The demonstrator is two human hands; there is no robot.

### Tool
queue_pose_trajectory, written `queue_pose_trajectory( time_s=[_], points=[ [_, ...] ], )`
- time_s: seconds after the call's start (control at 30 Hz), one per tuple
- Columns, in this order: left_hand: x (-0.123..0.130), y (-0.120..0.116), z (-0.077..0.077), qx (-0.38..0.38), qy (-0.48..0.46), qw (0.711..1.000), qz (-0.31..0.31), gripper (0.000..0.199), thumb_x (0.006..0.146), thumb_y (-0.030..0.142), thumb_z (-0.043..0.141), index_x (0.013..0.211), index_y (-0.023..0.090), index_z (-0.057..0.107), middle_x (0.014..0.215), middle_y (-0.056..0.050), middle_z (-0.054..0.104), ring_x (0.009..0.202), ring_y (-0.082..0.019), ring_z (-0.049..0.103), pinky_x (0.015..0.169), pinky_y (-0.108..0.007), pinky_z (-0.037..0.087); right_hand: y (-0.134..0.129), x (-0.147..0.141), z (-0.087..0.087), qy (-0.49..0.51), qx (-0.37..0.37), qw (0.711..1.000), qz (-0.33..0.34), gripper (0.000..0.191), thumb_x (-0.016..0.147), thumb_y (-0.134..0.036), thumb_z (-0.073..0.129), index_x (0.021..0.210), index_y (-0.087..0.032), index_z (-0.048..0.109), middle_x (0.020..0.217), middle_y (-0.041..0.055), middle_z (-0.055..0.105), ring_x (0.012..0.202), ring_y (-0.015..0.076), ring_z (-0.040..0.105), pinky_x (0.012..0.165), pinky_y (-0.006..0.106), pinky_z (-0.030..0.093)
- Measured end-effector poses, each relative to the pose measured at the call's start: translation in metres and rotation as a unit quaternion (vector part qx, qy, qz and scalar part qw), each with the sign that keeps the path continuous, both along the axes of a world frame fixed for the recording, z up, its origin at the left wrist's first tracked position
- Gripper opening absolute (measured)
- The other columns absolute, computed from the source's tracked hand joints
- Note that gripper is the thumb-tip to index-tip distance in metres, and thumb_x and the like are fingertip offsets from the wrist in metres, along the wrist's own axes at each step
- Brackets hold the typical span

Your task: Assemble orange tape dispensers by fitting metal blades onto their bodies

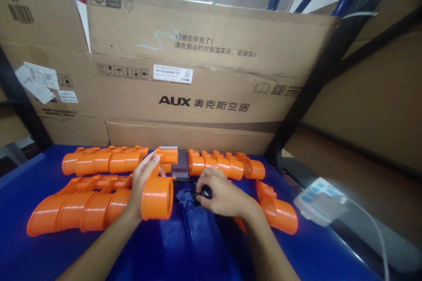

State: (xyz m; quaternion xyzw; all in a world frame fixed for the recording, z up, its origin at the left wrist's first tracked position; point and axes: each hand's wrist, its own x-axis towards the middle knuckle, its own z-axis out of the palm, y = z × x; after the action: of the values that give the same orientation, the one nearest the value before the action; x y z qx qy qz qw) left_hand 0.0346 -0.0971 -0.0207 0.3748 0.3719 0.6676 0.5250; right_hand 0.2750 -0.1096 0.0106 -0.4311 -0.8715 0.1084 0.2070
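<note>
My left hand (145,178) is closed on an orange plastic part (157,197) with a round cup-like end, held upright left of centre. Just right of it, my right hand (216,191) has its fingers curled round a small black object (206,192). A crumpled blue cloth (185,197) lies between the two hands. Beyond them is a dark flat device (180,171). Rows of similar orange parts (95,204) lie to the left, with another row (216,164) at the back right. A separate orange part (280,215) sits right of my right forearm.
A large cardboard sheet (204,83) stands behind the blue table (313,254). At the right edge is a white and blue device (321,202) with a white cable. Dark metal posts (306,83) flank the table.
</note>
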Motion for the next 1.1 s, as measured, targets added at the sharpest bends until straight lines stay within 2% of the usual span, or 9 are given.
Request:
queue_pose_trajectory(
  time_s=[0.17, 0.3, 0.4, 0.57, 0.73, 0.9, 1.1],
  points=[
    [0.002, -0.003, 0.002, 0.004, -0.002, 1.0, -0.003, 0.051, 0.078, 0.055, 0.078, 0.111, 0.017, 0.068, 0.059, 0.003, 0.063, 0.047, -0.011, 0.054, 0.049, -0.023, 0.043, 0.002, 0.007, 0.003, 0.061, -0.008, 0.998, -0.008, 0.006, 0.08, -0.019, 0.069, 0.084, -0.022, 0.069, 0.083, 0.0031, 0.068, 0.082, 0.0217, 0.063, 0.074, 0.034, 0.052],
    [0.002, -0.006, 0.004, 0.009, 0.006, 1.0, -0.006, 0.047, 0.079, 0.055, 0.077, 0.107, 0.017, 0.07, 0.059, 0.002, 0.063, 0.048, -0.011, 0.054, 0.048, -0.022, 0.042, 0.003, 0.009, 0.005, 0.105, -0.017, 0.993, -0.042, 0.005, 0.083, -0.018, 0.063, 0.083, -0.021, 0.066, 0.078, 0.0016, 0.068, 0.072, 0.0192, 0.064, 0.065, 0.031, 0.052],
    [0.003, -0.007, 0.004, 0.01, 0.022, 1.0, -0.015, 0.053, 0.079, 0.055, 0.076, 0.116, 0.017, 0.069, 0.06, 0.001, 0.064, 0.047, -0.011, 0.053, 0.047, -0.021, 0.041, 0.005, 0.009, 0.008, 0.166, 0.039, 0.983, -0.07, 0.005, 0.085, -0.021, 0.062, 0.087, -0.021, 0.067, 0.082, 0.0026, 0.071, 0.076, 0.0204, 0.066, 0.071, 0.033, 0.054],
    [0.007, -0.009, 0.003, 0.025, 0.038, 0.999, -0.023, 0.068, 0.082, 0.052, 0.074, 0.138, 0.017, 0.057, 0.061, 0.002, 0.063, 0.05, -0.012, 0.055, 0.051, -0.021, 0.043, 0.008, 0.007, 0.009, 0.287, 0.125, 0.944, -0.11, 0.027, 0.093, -0.033, 0.063, 0.116, -0.023, 0.072, 0.093, 0.0047, 0.074, 0.079, 0.0207, 0.065, 0.076, 0.035, 0.054],
    [0.013, -0.015, 0.006, 0.062, 0.052, 0.997, -0.02, 0.058, 0.083, 0.047, 0.075, 0.131, 0.018, 0.06, 0.073, 0.001, 0.066, 0.053, -0.012, 0.059, 0.053, -0.023, 0.045, 0.002, -0.005, 0.006, 0.344, 0.147, 0.922, -0.1, 0.024, 0.094, -0.035, 0.065, 0.114, -0.024, 0.074, 0.097, 0.0056, 0.074, 0.081, 0.0213, 0.065, 0.078, 0.037, 0.054],
    [0.018, -0.019, 0.004, 0.071, 0.079, 0.994, -0.029, 0.058, 0.082, 0.046, 0.075, 0.132, 0.021, 0.059, 0.098, -0.005, 0.07, 0.051, -0.011, 0.063, 0.049, -0.024, 0.046, -0.005, -0.021, 0.005, 0.326, 0.163, 0.927, -0.084, 0.022, 0.096, -0.032, 0.065, 0.115, -0.026, 0.073, 0.092, 0.0043, 0.072, 0.081, 0.0208, 0.065, 0.079, 0.037, 0.054],
    [0.021, -0.018, -0.005, 0.084, 0.104, 0.989, -0.056, 0.057, 0.083, 0.044, 0.075, 0.133, 0.023, 0.056, 0.112, -0.01, 0.07, 0.05, -0.012, 0.065, 0.048, -0.026, 0.049, -0.006, -0.025, 0.005, 0.318, 0.165, 0.933, -0.039, 0.018, 0.097, -0.027, 0.063, 0.113, -0.027, 0.071, 0.112, 0.0075, 0.071, 0.106, 0.0254, 0.066, 0.096, 0.042, 0.052]
  ],
)
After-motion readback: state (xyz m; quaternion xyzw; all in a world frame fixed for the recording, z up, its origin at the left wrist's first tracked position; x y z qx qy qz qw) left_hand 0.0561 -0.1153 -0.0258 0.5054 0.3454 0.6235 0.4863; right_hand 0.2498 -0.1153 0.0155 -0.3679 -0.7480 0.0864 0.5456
